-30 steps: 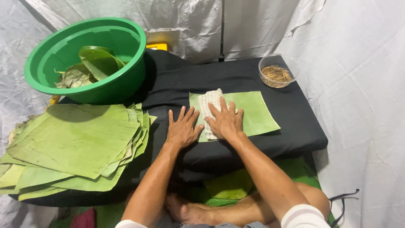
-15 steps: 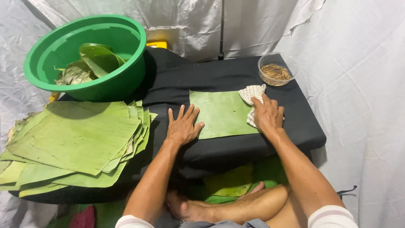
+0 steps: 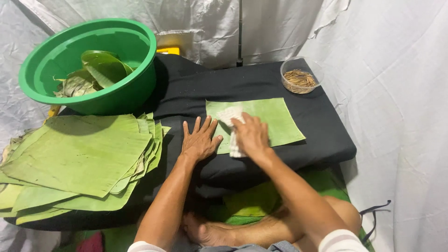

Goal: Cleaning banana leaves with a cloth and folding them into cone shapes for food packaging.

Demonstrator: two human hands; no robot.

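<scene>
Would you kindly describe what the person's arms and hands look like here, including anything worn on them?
Both hands, the left hand and the right hand, are bare: no gloves, and no rings or watch that I can see. The forearms are uncovered too. Only short white sleeves show at the bottom edge of the head view, ending above the elbows. No markings are visible.

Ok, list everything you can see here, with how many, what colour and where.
basin: one, green, far left on the black table, holding leaf scraps
leaf stack: one pile, green, near left of the table
single leaf: one, green, flat at the table's middle
cloth: one, white, on the single leaf under the right hand
cup of sticks: one, clear with brown sticks, far right
black table: one, centre
white sheeting: behind and at the sides
left hand: flat on the table beside the leaf
right hand: pressing the cloth
</scene>
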